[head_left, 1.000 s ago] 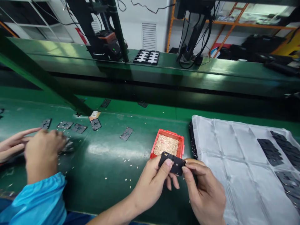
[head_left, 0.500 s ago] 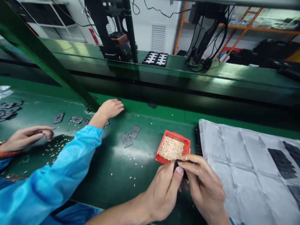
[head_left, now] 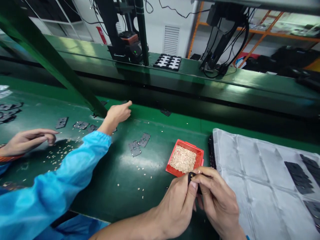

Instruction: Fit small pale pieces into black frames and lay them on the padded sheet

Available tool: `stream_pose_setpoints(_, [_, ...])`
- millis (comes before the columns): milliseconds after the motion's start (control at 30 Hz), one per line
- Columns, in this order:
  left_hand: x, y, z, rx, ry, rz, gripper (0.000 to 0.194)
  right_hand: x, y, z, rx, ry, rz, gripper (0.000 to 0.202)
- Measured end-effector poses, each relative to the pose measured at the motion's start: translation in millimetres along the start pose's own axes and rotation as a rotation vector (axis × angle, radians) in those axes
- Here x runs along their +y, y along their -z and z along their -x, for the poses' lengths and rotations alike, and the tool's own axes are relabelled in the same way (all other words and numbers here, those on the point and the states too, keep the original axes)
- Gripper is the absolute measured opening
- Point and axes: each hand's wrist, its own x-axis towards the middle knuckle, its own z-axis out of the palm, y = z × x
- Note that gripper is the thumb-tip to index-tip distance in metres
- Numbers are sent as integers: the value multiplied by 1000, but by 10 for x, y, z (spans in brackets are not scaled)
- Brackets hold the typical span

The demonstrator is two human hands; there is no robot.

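Observation:
My left hand (head_left: 176, 203) is closed around a small black plastic part (head_left: 191, 176), held just in front of a red bin (head_left: 172, 170). Against the same part my right hand (head_left: 220, 200) presses its closed fingertips from the right. A tiny tan chip seems to sit on the part's top edge, beside the right fingertips. Most of the part is hidden by my fingers. The red bin holds a heap of tiny tan chips (head_left: 183, 158).
A white compartmented tray (head_left: 232, 150) with black parts (head_left: 298, 176) lies at right. Dark flat plates (head_left: 135, 148) and loose chips lie on the green table (head_left: 112, 166). A co-worker's blue sleeve (head_left: 67, 170) and hands reach in from the left, near a green post (head_left: 55, 66).
The black part has turned slightly in my hands, showing more of its top edge with a tan chip. The co-worker's far hand has narrowed to a pointing shape.

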Motion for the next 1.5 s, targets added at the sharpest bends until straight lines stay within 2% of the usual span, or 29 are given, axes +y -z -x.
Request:
stream_pose_setpoints(167, [-3, 7, -20, -26, 4, -9, 45, 43, -10, 63, -2, -53, -57, 35])
stream_pose_setpoints(333, [12, 22, -21, -20, -22, -28, 44, 104, -45, 119, 68, -4, -41, 40])
stream_pose_setpoints(600, [21, 18, -21, -8, -24, -66, 42, 81, -30, 73, 54, 15, 13, 37])
stream_pose_setpoints(833, [-7, 39, -89, -19, -12, -20, 38, 142, -14, 41, -58, -157, -76, 21])
stream_pose_setpoints(900, [-36, 88, -119, -23, 25, -32, 38, 207, 14, 3, 21, -181, -54, 16])
stream_pose_setpoints(967, [-72, 164, -147, -1, 74, -60, 38, 298, 49, -54, 166, -211, -16, 6])
stream_pose_setpoints(1033, [-106, 254, -164, 50, 105, -95, 36, 393, 78, -112, 232, -251, 79, 10])
stream_pose_setpoints(1100, [-132, 339, -160, 102, 110, -121, 32, 462, 86, -151, 165, -293, 186, 19])
stream_pose_setpoints(1167, [-147, 394, -135, 137, 120, -115, 30, 479, 63, -157, 53, -325, 201, 15])
stream_pose_setpoints(1200, [-152, 406, -116, 147, 125, -93, 30, 466, 40, -147, 11, -341, 160, 14])
stream_pose_setpoints(1300, [-153, 379, -66, 148, 122, 10, 34, 362, -62, -77, -113, -395, -73, 31])
stream_pose_setpoints(1367, [-150, 337, -68, 124, 91, 26, 35, 279, -130, -21, -173, -421, -183, 27])
stream_pose_setpoints(1433, [-153, 310, -109, 117, 46, -39, 38, 217, -170, 16, -133, -380, -152, 18])
stream_pose_setpoints(1500, [-165, 312, -176, 142, -5, -139, 40, 190, -171, 22, -21, -269, -14, 13])
